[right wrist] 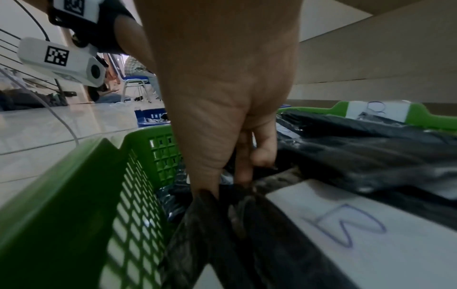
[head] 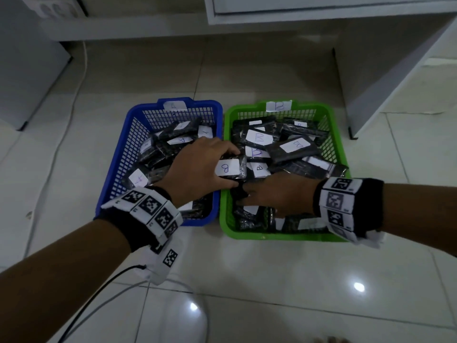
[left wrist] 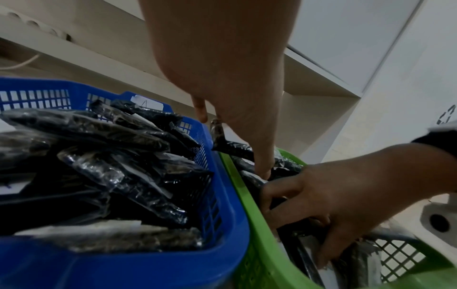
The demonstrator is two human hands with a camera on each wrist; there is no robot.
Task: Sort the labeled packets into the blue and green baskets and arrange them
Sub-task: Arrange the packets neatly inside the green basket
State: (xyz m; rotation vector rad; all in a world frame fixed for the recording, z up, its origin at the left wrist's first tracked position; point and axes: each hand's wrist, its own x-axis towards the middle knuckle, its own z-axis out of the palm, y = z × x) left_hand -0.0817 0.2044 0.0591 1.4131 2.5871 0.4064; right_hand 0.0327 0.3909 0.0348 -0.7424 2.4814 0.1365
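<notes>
A blue basket tagged A holds several black packets with A labels. Beside it on the right, a green basket tagged B holds several B packets. My left hand reaches across the blue basket's right rim and grips a black B packet, fingers over its top and thumb under it, above the green basket's left side. My right hand is low in the green basket's near left corner. In the right wrist view its fingers pinch the dark packets standing there.
A white desk leg stands just behind the green basket's right corner, and a grey cabinet stands at the far left. A white cable runs along the tiled floor left of the blue basket. Open floor lies in front of both baskets.
</notes>
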